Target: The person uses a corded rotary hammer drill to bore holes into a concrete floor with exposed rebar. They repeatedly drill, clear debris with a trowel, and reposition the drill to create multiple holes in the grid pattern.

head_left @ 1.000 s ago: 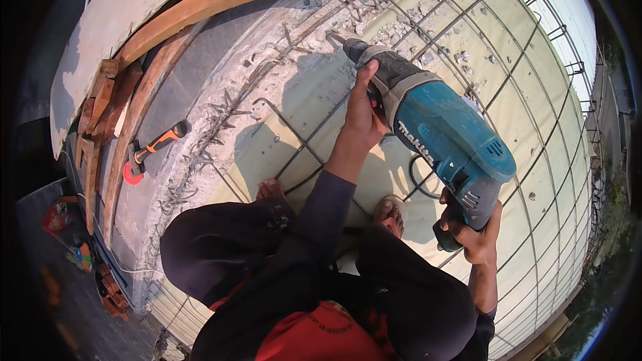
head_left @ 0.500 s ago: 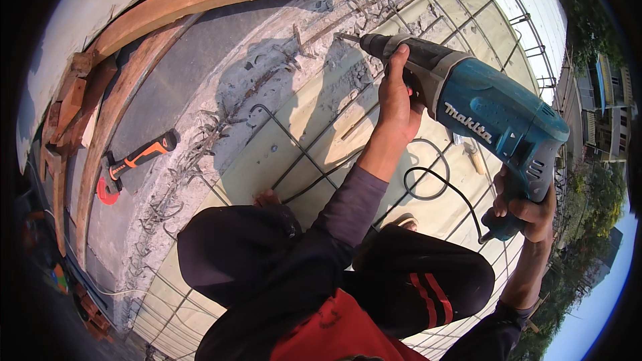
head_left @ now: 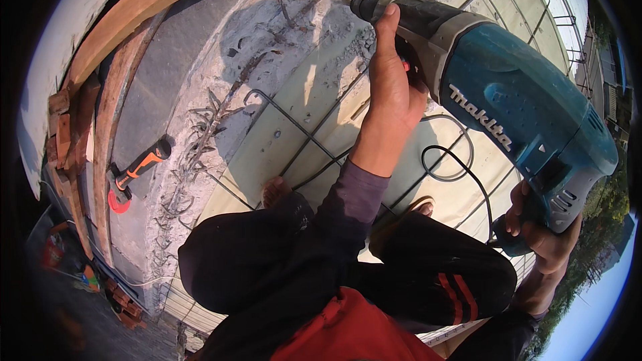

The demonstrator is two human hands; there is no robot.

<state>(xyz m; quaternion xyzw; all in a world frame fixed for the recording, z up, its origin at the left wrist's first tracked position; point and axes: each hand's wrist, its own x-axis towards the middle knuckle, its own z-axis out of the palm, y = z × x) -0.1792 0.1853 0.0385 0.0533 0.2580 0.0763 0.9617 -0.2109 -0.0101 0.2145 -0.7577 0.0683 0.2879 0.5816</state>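
A teal and grey rotary hammer drill (head_left: 518, 97) is held up across the upper right, its dark chuck (head_left: 366, 8) pointing left above rough broken concrete (head_left: 257, 47). My left hand (head_left: 396, 87) is closed around the front of the drill, just behind the chuck, with the thumb lying up along the housing. At the back, my right hand (head_left: 545, 237) wraps the rear handle; its fingers partly show and the trigger is hidden. From the handle's base a black cord (head_left: 478, 180) loops down over the mesh. Only a faint trace of a bit shows ahead of the chuck.
Steel rebar mesh (head_left: 294, 124) lies over pale sheeting beneath my feet. Bent wires and rebar ends (head_left: 210, 117) stick up along the concrete edge. A black and orange hammer (head_left: 137, 167) rests on the grey surface at left, beside wooden beams (head_left: 117, 107).
The drill has come closer to my view, its chuck shifting up and its rear end moving right and down. Both hands keep their grip. The surroundings have shifted slightly in the view.
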